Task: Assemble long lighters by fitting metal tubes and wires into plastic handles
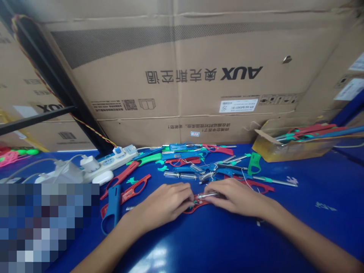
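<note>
At the middle of the blue table [182, 242], both hands meet over a red lighter casing half [202, 201] with a finger loop. My left hand [170, 203] pinches the loop end of this casing, and small parts are partly hidden at its fingertips. My right hand [231, 197] is closed on a shiny metal tube [209, 195] lying over the casing. Just beyond the fingers lie loose metal tubes [187, 176] and blue lighter casings [184, 155]. To the left of my left hand are a blue casing half [114, 206] and a red casing half [136, 189].
A yellow-taped cardboard box [284, 151] of lighter parts stands at the right. At the left lies a white power strip [122, 159] with plugs and cables. A large cardboard panel [170, 45] closes off the back. Small scraps [325, 206] lie at the right.
</note>
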`<state>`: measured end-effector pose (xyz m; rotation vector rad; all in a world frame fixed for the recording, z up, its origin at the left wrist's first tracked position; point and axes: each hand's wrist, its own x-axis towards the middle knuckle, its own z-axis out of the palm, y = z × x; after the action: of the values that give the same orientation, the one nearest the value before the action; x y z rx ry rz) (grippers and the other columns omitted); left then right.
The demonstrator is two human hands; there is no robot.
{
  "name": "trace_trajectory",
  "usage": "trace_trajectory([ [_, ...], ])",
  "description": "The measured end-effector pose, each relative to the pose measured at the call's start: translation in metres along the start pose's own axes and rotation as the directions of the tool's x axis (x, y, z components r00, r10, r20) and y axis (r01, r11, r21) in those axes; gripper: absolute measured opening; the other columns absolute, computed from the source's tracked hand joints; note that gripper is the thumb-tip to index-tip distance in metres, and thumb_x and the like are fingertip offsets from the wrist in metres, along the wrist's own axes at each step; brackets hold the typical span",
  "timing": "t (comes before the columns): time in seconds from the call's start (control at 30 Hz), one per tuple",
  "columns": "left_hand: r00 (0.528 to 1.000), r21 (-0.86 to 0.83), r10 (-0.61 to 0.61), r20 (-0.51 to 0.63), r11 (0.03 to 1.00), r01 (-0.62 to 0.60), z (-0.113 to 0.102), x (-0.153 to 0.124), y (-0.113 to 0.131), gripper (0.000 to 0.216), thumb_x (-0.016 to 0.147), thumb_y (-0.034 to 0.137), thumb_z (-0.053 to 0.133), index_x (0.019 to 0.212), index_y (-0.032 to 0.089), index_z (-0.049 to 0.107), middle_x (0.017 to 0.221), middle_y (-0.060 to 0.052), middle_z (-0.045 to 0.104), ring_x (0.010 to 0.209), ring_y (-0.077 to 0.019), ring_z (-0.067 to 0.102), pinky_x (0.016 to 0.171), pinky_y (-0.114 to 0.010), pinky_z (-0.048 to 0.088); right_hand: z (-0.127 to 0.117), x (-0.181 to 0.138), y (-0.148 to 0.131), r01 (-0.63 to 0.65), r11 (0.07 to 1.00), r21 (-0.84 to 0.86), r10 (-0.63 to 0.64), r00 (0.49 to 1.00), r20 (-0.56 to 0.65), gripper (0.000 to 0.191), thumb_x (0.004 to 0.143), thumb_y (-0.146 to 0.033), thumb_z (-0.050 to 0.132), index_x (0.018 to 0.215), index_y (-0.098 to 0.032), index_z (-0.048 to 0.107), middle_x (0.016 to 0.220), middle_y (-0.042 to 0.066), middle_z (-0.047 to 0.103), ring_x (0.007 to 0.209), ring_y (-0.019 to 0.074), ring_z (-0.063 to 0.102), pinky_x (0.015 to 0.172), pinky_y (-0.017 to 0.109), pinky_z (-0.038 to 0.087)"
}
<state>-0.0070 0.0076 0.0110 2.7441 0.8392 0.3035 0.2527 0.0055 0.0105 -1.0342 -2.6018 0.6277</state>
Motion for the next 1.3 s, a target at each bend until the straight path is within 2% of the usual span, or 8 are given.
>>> trace_trajectory([
  [0.57,0.999,-0.02,-0.026,0.031,0.999,0.027,-0.0016,0.0017,0.0015,0.01,0.101,0.023,0.052,0.1,0.02,0.061,0.098,-0.001,0.065,0.084,-0.0156,0.063,0.07,-0.028,0.045,-0.0026,-0.0017,-0.0028,-0.027,0.997,-0.071,0.03,0.999,0.038,0.02,0.101,-0.037,0.052,0.104,-0.023,0.067,0.097,0.001,0.071,0.083,0.0151,0.064,0.069,0.028,0.041],
  [0.87,0.999,-0.058,-0.037,0.026,0.998,0.039,-0.0031,0.0012,-0.0004,0.009,0.1,0.022,0.052,0.1,0.02,0.061,0.096,0.0,0.065,0.083,-0.0146,0.062,0.069,-0.028,0.044,0.0019,-0.0017,-0.0014,-0.01,0.999,-0.048,0.011,0.999,0.032,0.023,0.101,-0.037,0.052,0.108,-0.022,0.067,0.098,0.002,0.071,0.086,0.0154,0.066,0.074,0.028,0.044],
  [1.3,1.0,-0.022,-0.021,0.018,1.0,0.022,-0.0021,0.0008,0.001,0.012,0.101,0.023,0.05,0.096,0.019,0.061,0.094,-0.001,0.064,0.078,-0.0143,0.061,0.066,-0.028,0.043,0.0009,-0.0009,-0.0008,-0.006,1.0,-0.017,0.006,1.0,0.028,0.023,0.101,-0.036,0.052,0.107,-0.021,0.069,0.099,0.004,0.072,0.086,0.0158,0.066,0.073,0.028,0.045],
])
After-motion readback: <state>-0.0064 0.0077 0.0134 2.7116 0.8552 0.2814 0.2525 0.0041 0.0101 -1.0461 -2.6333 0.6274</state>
